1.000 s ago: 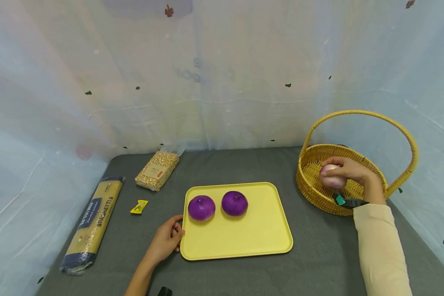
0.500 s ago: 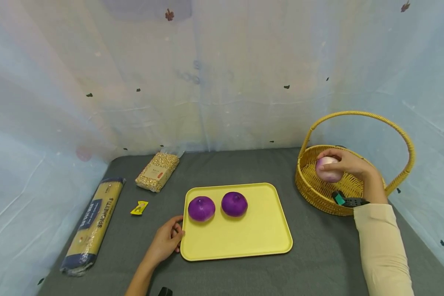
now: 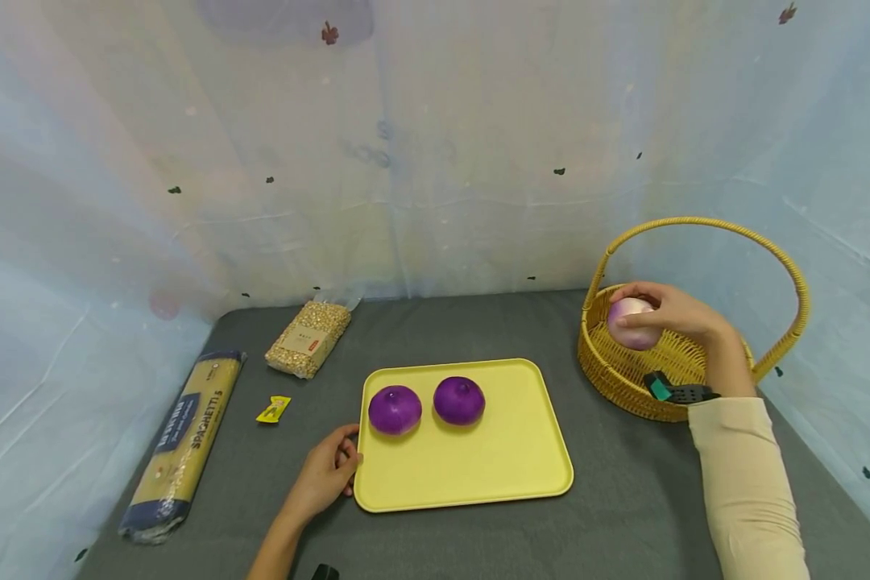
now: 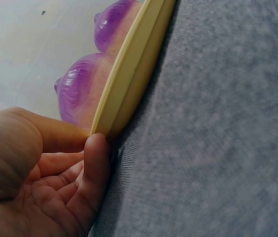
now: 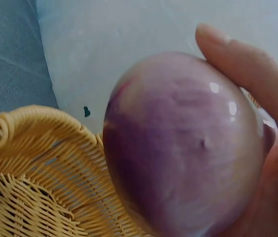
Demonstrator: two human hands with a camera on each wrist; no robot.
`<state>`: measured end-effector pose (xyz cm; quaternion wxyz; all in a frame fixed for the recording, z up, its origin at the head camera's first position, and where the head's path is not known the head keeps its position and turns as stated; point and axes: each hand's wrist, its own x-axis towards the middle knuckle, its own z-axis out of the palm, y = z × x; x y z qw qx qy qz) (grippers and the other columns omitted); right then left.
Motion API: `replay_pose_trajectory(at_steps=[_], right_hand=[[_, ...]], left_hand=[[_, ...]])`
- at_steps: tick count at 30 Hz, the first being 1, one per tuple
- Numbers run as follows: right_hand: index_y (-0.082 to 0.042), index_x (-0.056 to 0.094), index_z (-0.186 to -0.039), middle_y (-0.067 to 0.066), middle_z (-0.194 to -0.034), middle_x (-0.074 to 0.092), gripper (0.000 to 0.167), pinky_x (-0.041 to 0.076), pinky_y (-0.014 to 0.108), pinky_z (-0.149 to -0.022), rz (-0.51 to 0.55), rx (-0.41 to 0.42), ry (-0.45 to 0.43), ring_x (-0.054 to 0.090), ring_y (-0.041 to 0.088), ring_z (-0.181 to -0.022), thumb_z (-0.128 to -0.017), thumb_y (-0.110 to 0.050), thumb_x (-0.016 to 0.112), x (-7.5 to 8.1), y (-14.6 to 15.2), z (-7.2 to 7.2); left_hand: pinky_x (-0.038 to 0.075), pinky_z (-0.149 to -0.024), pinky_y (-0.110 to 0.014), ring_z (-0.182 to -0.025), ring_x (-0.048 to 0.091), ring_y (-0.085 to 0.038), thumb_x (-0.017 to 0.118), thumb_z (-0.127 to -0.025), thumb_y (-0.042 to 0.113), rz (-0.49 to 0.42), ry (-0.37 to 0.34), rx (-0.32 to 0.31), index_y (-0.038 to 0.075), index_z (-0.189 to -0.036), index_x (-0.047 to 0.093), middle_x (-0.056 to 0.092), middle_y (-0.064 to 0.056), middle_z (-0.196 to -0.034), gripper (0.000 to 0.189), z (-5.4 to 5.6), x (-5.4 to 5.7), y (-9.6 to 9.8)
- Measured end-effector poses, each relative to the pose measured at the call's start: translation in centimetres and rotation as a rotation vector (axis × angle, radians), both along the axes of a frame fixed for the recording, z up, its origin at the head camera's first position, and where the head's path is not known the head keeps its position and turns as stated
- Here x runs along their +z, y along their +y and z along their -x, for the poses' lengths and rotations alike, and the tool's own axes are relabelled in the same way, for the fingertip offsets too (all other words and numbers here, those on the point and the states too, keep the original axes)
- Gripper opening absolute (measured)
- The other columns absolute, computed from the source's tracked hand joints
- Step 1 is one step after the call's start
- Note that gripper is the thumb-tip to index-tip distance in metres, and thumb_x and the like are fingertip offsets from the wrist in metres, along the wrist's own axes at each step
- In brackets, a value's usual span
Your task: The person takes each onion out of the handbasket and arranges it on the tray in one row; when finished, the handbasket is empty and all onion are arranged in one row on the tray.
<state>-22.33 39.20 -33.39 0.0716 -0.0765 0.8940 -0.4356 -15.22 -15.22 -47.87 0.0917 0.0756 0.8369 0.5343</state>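
Note:
My right hand (image 3: 685, 312) holds a shiny purple-and-white onion (image 3: 634, 324) over the wicker basket (image 3: 600, 366). In the right wrist view the onion (image 5: 178, 143) fills the middle, with a finger along its upper side and the basket's woven wall (image 5: 45, 128) to the lower left. My left hand (image 3: 322, 471) pinches the left rim of a yellow tray (image 3: 493, 475); the left wrist view shows thumb and finger meeting at the tray's rim (image 4: 117, 101). Two more purple onions, one at left (image 3: 395, 409) and one at right (image 3: 459, 400), sit on the tray.
A pack of spaghetti (image 3: 181, 447) lies at the far left. Behind the tray, to the left, is a clear bag of pale grains (image 3: 309, 337), with a small yellow packet (image 3: 273, 409) nearer. The basket's tall handle (image 3: 703, 220) arches over it. A pale curtain (image 3: 435, 161) hangs behind the grey-covered table.
My right hand has raised the onion from inside the basket and shifted it slightly left. The left hand stays at the tray's rim.

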Motion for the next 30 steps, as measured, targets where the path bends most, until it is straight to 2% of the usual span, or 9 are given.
replay_pose_trajectory(at_steps=[4, 21, 30], right_hand=[[-0.008, 0.054, -0.121, 0.008, -0.117, 0.053, 0.041, 0.052, 0.035, -0.075, -0.001, 0.019, 0.006, 0.054, 0.021, -0.096, -0.085, -0.019, 0.069, 0.2, -0.6, 0.1], [-0.009, 0.056, -0.117, 0.006, -0.112, 0.053, 0.039, 0.052, 0.036, -0.075, 0.022, 0.056, 0.066, 0.051, 0.025, -0.097, -0.083, -0.017, 0.071, 1.4, -3.7, 0.2], [-0.006, 0.057, -0.115, 0.008, -0.109, 0.054, 0.038, 0.052, 0.034, -0.075, 0.049, 0.121, 0.118, 0.052, 0.024, -0.094, -0.081, -0.012, 0.072, 1.1, -4.7, 0.7]], left_hand=[[0.048, -0.039, -0.03, -0.049, 0.049, -0.017, 0.059, -0.086, -0.004, 0.002, 0.001, -0.001, -0.003, -0.127, 0.048, 0.051, -0.009, -0.078, 0.042, 0.0, -0.1, 0.0], [0.048, -0.039, -0.029, -0.048, 0.049, -0.016, 0.058, -0.086, -0.005, 0.012, 0.029, -0.008, -0.004, -0.126, 0.049, 0.051, -0.009, -0.079, 0.041, -0.1, -0.2, -0.1], [0.048, -0.04, -0.029, -0.048, 0.05, -0.016, 0.058, -0.086, -0.005, 0.015, 0.027, -0.009, -0.004, -0.127, 0.048, 0.051, -0.009, -0.078, 0.042, 0.0, 0.0, 0.0]])
